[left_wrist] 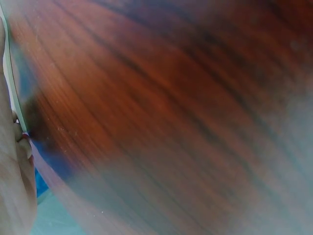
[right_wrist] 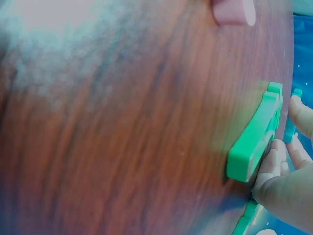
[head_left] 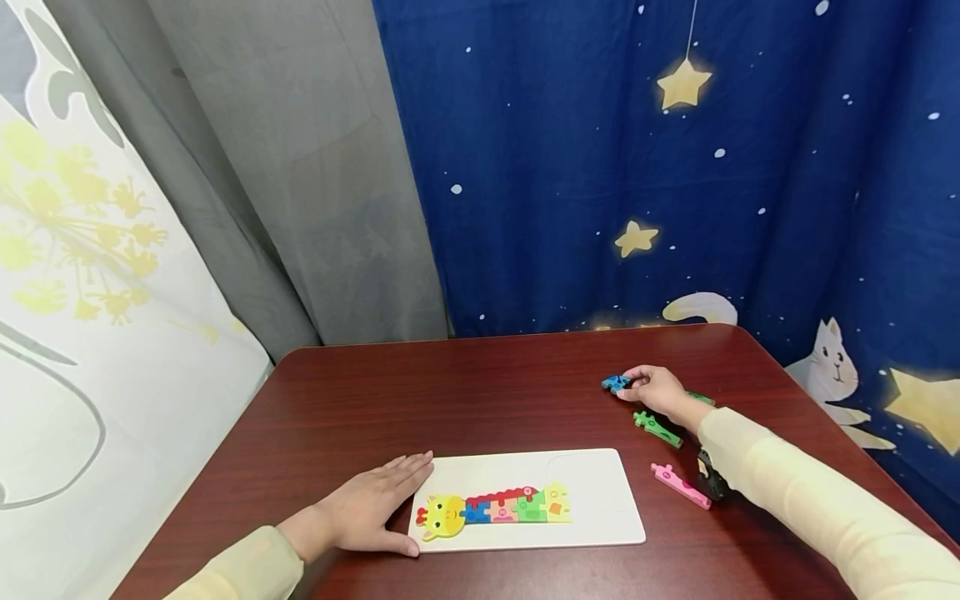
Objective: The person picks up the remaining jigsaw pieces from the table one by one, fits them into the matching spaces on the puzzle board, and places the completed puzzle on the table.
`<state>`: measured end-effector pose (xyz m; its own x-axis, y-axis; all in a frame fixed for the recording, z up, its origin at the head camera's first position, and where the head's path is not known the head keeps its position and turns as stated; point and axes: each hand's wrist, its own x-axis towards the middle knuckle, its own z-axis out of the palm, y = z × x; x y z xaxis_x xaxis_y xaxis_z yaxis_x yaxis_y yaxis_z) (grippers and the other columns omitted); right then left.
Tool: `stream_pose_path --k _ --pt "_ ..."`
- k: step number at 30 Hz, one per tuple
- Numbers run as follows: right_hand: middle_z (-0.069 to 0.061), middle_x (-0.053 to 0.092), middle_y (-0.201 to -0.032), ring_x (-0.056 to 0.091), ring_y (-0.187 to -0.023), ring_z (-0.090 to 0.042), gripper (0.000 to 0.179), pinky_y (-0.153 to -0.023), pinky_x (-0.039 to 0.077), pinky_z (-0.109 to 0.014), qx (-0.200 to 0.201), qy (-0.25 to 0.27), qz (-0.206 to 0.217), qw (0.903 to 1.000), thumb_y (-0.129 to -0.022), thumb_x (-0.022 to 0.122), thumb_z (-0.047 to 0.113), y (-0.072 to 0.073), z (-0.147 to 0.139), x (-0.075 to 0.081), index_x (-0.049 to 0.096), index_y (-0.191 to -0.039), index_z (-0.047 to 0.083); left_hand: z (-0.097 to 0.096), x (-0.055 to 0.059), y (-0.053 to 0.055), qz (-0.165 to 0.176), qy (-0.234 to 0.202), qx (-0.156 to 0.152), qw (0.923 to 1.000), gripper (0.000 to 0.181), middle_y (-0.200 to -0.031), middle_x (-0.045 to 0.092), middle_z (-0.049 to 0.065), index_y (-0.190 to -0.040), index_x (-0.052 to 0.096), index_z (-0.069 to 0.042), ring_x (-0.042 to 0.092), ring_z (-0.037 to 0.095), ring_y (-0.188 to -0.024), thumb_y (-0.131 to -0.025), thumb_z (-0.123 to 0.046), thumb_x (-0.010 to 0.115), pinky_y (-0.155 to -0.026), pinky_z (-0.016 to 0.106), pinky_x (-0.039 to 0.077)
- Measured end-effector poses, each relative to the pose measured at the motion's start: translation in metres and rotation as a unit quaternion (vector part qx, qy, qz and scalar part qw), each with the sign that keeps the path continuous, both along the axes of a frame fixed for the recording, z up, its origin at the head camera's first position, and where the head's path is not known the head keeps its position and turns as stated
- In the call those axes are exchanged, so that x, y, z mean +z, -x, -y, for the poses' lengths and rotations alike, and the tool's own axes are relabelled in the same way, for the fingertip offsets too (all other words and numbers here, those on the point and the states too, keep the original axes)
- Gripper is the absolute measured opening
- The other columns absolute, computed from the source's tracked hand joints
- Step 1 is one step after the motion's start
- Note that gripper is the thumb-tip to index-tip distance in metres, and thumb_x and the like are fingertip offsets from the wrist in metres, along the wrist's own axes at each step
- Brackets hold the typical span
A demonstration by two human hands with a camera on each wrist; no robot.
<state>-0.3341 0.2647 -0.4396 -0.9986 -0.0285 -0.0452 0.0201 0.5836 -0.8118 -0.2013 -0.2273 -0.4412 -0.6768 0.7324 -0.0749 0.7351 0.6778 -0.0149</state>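
Observation:
A white puzzle board (head_left: 600, 500) lies near the table's front edge. On it a giraffe's yellow head piece (head_left: 444, 517) joins a neck of several coloured pieces (head_left: 504, 508). My left hand (head_left: 375, 507) rests at the board's left end, its fingers extended along the edge and the thumb at the near corner. Toward the table's far right, my right hand (head_left: 658, 392) pinches a blue puzzle piece (head_left: 613, 383) between thumb and fingers. In the right wrist view that hand (right_wrist: 286, 178) shows at the right edge, beside a green leg-shaped piece (right_wrist: 257, 134).
Right of the board lie a pink piece (head_left: 681, 487) and a green piece (head_left: 658, 429). Another green piece (head_left: 702, 398) is partly hidden behind the right wrist. Curtains, one grey (head_left: 337, 208) and one blue (head_left: 540, 167), hang beyond the brown table (head_left: 420, 392).

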Motion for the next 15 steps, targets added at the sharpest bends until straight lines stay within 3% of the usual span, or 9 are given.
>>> stream_pose_path --k 15 --pt "-0.007 0.059 -0.086 0.052 -0.079 -0.021 0.043 -0.068 0.045 -0.028 0.012 0.017 -0.03 0.9993 -0.086 0.075 0.015 -0.0002 0.0056 0.0076 0.059 -0.119 -0.006 0.0021 -0.0016 0.0001 0.001 -0.008 -0.005 1.0 0.105 -0.16 0.02 0.006 -0.155 0.023 -0.008 0.025 0.021 -0.144 -0.082 -0.081 0.039 -0.111 0.042 0.031"
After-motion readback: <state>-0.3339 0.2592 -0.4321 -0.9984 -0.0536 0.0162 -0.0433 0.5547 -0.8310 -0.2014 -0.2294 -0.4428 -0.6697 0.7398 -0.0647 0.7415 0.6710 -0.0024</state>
